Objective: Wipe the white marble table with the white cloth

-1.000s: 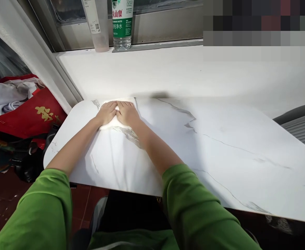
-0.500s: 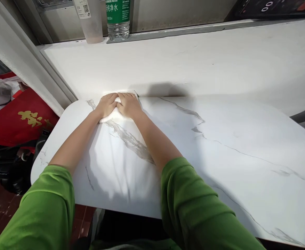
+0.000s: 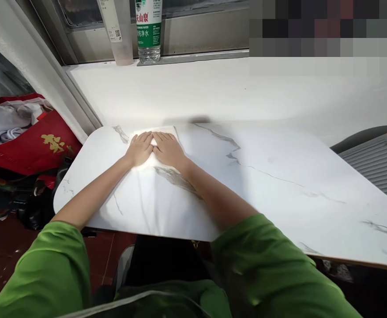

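A white folded cloth (image 3: 148, 131) lies flat on the white marble-patterned table (image 3: 262, 185), near its far left corner. My left hand (image 3: 140, 149) and my right hand (image 3: 168, 148) rest side by side on the cloth, palms down, fingers stretched out and pressed flat on it. The fingertips of the two hands touch in the middle. Both forearms reach out from green sleeves. Most of the cloth is hidden under the hands.
A white windowsill (image 3: 213, 88) runs behind the table. On it stand a green-labelled water bottle (image 3: 148, 31) and a translucent tall cup (image 3: 117, 33). A red bag (image 3: 37, 145) with pale clothes lies on the left. A grey ribbed surface (image 3: 375, 168) is at the right.
The hands have slid back toward me on the cloth and their fingers have flattened out. The camera view has tilted up and down between frames.
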A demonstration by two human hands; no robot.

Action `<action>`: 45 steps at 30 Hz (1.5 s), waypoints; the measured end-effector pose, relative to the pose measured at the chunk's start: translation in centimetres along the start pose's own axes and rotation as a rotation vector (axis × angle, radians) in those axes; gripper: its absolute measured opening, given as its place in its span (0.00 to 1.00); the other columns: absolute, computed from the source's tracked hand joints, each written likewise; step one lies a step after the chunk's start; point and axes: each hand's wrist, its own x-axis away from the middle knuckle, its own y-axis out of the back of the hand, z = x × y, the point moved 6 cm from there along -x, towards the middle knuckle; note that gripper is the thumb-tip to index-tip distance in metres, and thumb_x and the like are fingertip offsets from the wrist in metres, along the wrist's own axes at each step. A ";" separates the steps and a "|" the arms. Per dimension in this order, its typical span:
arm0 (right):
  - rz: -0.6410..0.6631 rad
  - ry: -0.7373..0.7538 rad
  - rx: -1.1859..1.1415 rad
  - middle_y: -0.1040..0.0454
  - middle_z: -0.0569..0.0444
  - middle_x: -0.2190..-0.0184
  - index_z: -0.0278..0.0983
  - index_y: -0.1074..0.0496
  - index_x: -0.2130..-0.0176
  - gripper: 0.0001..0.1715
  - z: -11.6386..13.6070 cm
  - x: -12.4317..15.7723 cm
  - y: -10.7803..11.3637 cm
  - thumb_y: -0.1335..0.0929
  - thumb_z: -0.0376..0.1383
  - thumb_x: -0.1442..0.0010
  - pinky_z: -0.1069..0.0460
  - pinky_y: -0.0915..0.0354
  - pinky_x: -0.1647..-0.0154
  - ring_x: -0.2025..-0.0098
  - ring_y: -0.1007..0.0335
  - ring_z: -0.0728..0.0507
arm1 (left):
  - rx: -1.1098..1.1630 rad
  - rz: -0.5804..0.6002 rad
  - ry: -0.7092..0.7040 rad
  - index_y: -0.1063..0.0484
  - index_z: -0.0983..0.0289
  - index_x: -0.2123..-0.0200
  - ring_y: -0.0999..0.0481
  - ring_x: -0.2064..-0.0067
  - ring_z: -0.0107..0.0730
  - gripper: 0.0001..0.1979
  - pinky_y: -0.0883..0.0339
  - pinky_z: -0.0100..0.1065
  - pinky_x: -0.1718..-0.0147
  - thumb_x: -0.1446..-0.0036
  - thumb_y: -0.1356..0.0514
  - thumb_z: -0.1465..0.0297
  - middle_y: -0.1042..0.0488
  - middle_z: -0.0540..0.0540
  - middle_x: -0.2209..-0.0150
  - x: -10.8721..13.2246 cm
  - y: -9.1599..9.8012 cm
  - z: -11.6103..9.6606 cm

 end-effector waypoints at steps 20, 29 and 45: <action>-0.026 0.060 0.071 0.33 0.36 0.37 0.21 0.36 0.37 0.32 4.5 16.7 5.3 0.44 0.32 0.37 0.39 0.44 0.32 0.34 0.40 0.36 | -0.008 0.035 -0.035 0.45 0.75 0.33 0.49 0.28 0.46 0.27 0.59 0.54 0.30 0.33 0.59 0.71 0.44 0.64 0.31 13.2 0.3 -13.3; -0.006 -0.010 0.028 0.32 0.39 0.37 0.26 0.36 0.37 0.32 -1.4 10.3 4.6 0.44 0.31 0.38 0.40 0.44 0.34 0.35 0.38 0.36 | 0.027 0.007 0.008 0.43 0.71 0.34 0.47 0.29 0.43 0.26 0.57 0.52 0.31 0.33 0.57 0.73 0.44 0.63 0.30 5.0 -0.5 -11.1; -0.040 -0.066 0.064 0.33 0.39 0.37 0.28 0.36 0.38 0.31 -12.0 -1.3 2.8 0.43 0.34 0.38 0.39 0.46 0.34 0.36 0.40 0.34 | -0.003 -0.088 -0.027 0.38 0.67 0.38 0.39 0.33 0.44 0.25 0.48 0.48 0.35 0.36 0.55 0.73 0.38 0.62 0.33 -10.8 -2.5 -6.1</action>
